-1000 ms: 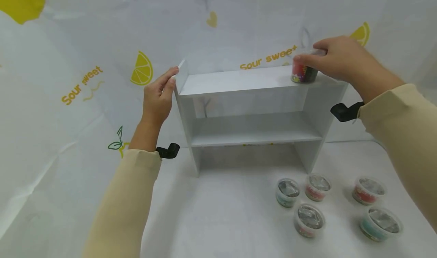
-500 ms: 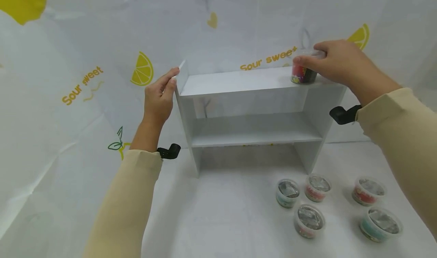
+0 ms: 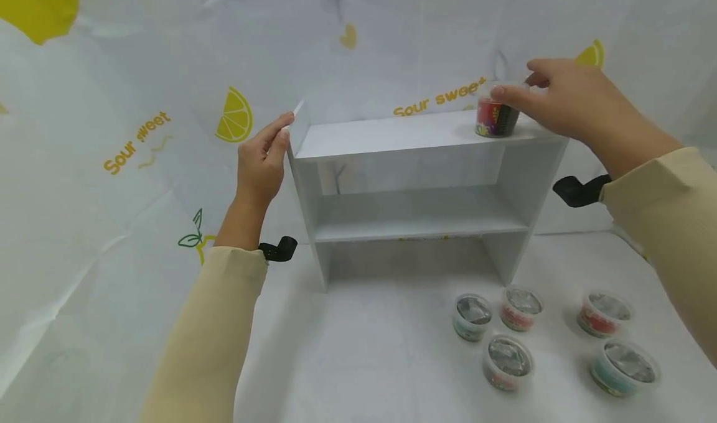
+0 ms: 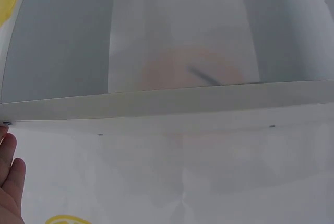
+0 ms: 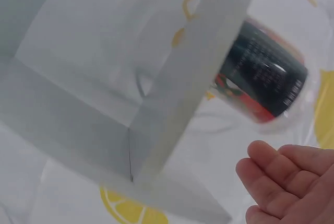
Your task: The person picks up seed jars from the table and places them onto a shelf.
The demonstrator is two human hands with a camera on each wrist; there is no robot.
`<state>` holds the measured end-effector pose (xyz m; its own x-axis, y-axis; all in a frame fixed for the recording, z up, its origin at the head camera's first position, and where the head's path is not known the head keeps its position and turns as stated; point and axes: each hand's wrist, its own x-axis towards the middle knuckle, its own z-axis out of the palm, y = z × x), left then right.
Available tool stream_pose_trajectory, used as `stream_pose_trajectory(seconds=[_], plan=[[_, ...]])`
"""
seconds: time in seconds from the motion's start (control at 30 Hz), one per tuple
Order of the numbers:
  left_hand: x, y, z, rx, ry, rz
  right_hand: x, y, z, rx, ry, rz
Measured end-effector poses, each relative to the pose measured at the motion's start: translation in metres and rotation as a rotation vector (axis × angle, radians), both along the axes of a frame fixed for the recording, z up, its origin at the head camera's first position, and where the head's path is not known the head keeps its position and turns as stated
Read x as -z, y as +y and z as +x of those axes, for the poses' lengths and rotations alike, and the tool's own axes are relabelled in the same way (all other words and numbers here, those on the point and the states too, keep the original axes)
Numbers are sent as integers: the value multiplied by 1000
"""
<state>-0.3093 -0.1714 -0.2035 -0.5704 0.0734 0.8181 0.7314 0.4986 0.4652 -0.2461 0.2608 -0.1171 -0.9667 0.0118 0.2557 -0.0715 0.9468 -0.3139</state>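
In the head view, a clear-lidded cup with a red and black label stands upright on the top board at the right end of a white shelf unit. Just right of it is my right hand, thumb and fingers spread around nothing. The right wrist view shows a gap between those fingertips and the cup. At the unit's upper left corner, my left hand pinches the edge of the side panel. Only part of this hand shows in the left wrist view.
On the white table, several lidded tubs stand in front and to the right of the shelf, among them a teal tub and a red tub. A lemon-printed sheet hangs behind. The lower board lies under the top one.
My right hand has loosened from the cup and drawn slightly right, leaving it standing on the top board. The left hand stays on the side panel.
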Motion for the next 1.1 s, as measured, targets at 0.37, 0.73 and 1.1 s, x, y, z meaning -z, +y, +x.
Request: stream_pose_trajectory(seconds=[0.37,0.73,1.1], plan=[[-2,-3,3,-20,-37,9,57,39,68,-20,265,82],[-3,3,2,-5,-28,9,175,74,121,-35,286,47],[-3,3,2,-6,-30,32,259,113,142,-26,-100,105]])
